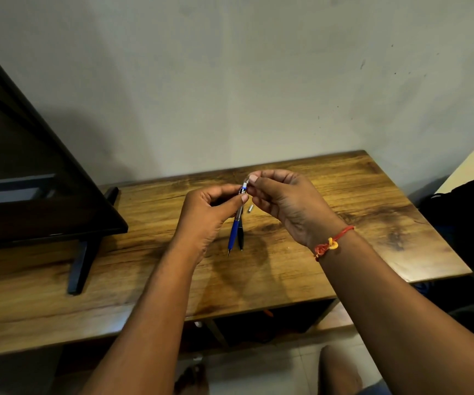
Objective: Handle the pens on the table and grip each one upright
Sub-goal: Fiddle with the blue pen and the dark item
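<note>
So, near the middle of the frame both hands were up over the wooden table (372, 223), working on the same blue pen (233, 233). The left hand (207, 212) pinched it between thumb and curled fingers near the upper end, so the pen hung close to upright with its tip pointing down toward the tabletop. The right hand (284, 201) met it from the right side of the frame and pinched the pale top end of that pen between thumb and forefinger, other fingers curled in. A black pen (240, 238) sat just beside the blue one, partly hidden behind it; it looked to be lying on the wood, but I couldn't tell for sure. A small silver piece (249, 208) lay on the table just below the right hand's fingers. The right wrist had a red and yellow thread bracelet (329, 245), and over at the left of the frame a dark flat screen (30, 166) stood on its feet on the table.
</note>
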